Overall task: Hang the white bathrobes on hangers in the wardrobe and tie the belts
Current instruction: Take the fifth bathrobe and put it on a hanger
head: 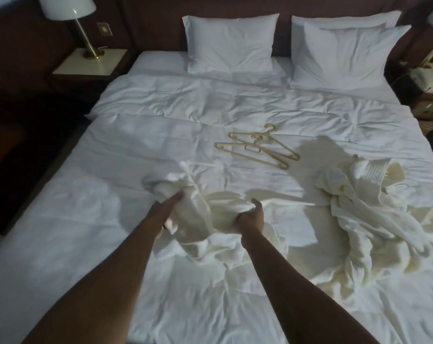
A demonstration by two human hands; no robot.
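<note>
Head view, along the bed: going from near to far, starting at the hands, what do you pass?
Left hand and right hand, both with a grip on one bathrobe → hangers on the duvet → pillows at the headboard.

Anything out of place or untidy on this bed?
Yes: a crumpled white bathrobe lies heaped at the right, two beige plastic hangers lie loose mid-bed, and both hands grip a second bunched bathrobe.
</note>
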